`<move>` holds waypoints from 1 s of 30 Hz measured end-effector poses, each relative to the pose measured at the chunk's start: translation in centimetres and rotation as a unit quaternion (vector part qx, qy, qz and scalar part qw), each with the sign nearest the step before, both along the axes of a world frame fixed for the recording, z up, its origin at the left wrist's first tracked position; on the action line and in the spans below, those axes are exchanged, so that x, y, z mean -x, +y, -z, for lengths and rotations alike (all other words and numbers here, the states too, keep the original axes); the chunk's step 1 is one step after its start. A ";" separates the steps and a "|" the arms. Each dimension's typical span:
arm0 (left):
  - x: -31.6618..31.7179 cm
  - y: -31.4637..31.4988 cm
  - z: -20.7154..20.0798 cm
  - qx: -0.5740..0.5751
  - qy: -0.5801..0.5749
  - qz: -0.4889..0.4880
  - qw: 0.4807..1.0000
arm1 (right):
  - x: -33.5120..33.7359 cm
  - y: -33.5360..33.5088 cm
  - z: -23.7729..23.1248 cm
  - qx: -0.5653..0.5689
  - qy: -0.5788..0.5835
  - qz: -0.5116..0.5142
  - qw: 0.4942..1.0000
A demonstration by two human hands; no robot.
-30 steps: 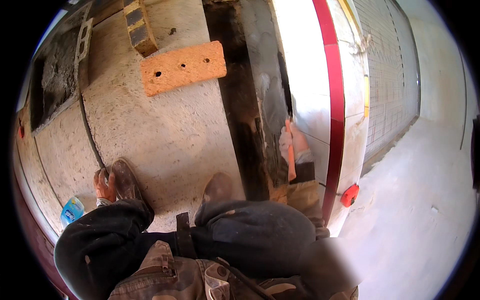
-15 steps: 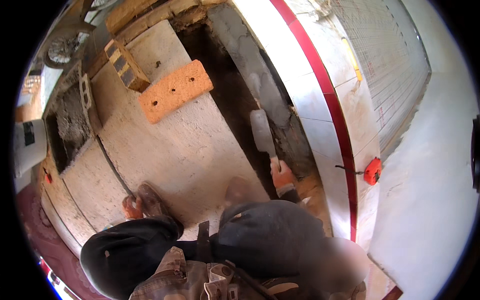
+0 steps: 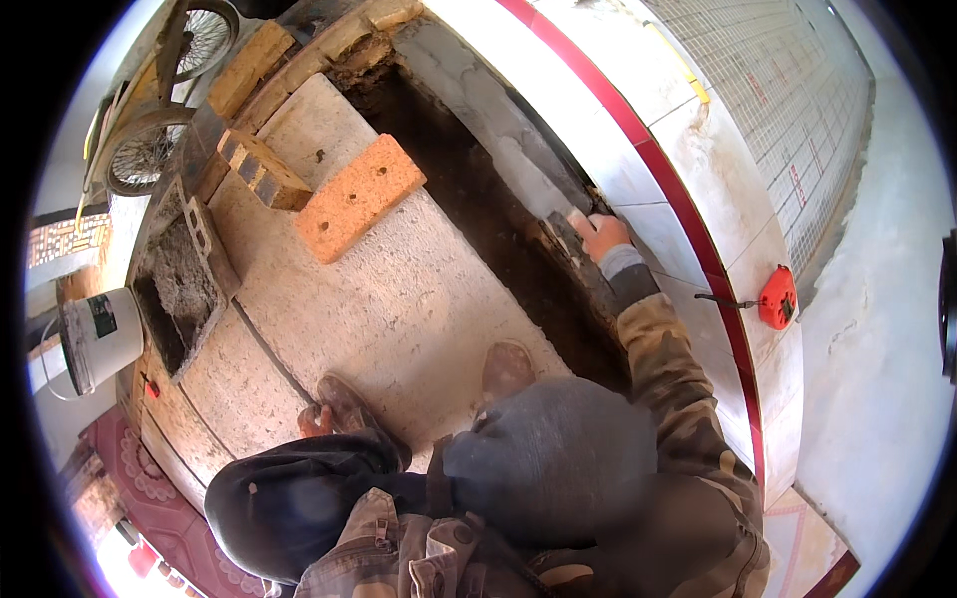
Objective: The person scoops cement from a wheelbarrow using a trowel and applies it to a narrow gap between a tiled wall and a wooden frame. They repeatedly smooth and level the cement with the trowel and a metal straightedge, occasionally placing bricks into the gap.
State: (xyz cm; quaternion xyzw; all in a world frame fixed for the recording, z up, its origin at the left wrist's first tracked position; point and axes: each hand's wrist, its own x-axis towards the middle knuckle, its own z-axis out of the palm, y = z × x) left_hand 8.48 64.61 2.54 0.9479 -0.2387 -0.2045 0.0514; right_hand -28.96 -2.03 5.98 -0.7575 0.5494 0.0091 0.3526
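Note:
My right hand (image 3: 605, 237) is closed on a trowel, its narrow grey blade (image 3: 565, 229) foreshortened and partly hidden by the fingers. The blade lies at the near end of a strip of smoothed grey mortar (image 3: 498, 120), which runs along the tiled ledge above a dark trench (image 3: 454, 169). Low beside my left boot (image 3: 349, 407), my left hand (image 3: 317, 423) has curled fingers. My knee covers part of that hand, and what it holds, if anything, cannot be made out.
An orange brick with holes (image 3: 361, 197) and a yellowish brick (image 3: 264, 169) lie on the pale slab (image 3: 399, 269). A mortar tub (image 3: 179, 289) and white bucket (image 3: 103, 339) stand left. On the tiled ledge (image 3: 658, 234) rests a red tape measure (image 3: 777, 297). A wheeled vehicle (image 3: 150, 149) stands far left.
My right hand has moved from over the trench up and right to the mortar edge, with the trowel turned. The view has shifted; my left hand stays by the boot.

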 end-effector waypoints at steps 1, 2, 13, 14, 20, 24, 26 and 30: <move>0.7 -1.9 -0.6 0.001 0.012 -0.049 0.999 | 1.6 0.5 -0.3 -0.003 0.022 -0.006 1.000; 0.6 -2.5 -1.5 -0.004 0.024 -0.039 0.999 | 2.8 1.2 -0.4 -0.011 0.037 -0.015 0.999; 0.2 -4.3 -4.3 -0.056 0.037 -0.080 0.995 | 8.3 6.1 -3.3 -0.016 0.124 -0.012 0.992; -0.2 -3.2 -3.9 -0.042 0.011 -0.067 0.997 | 8.4 6.3 -4.0 -0.012 0.126 -0.019 0.992; -0.3 -3.6 -2.8 -0.020 -0.016 -0.014 1.000 | 11.7 6.5 -4.6 0.019 0.106 -0.019 0.994; -0.7 -4.1 -3.5 -0.059 0.033 -0.043 0.997 | 12.1 6.9 -2.8 0.002 0.115 -0.038 0.993; -0.8 -4.3 -3.8 -0.051 0.063 -0.062 0.995 | 12.3 7.7 -2.8 -0.014 0.136 -0.040 0.990; 0.0 -2.9 -3.5 -0.014 0.022 -0.065 0.998 | 12.7 9.1 -3.6 -0.030 0.173 -0.053 0.983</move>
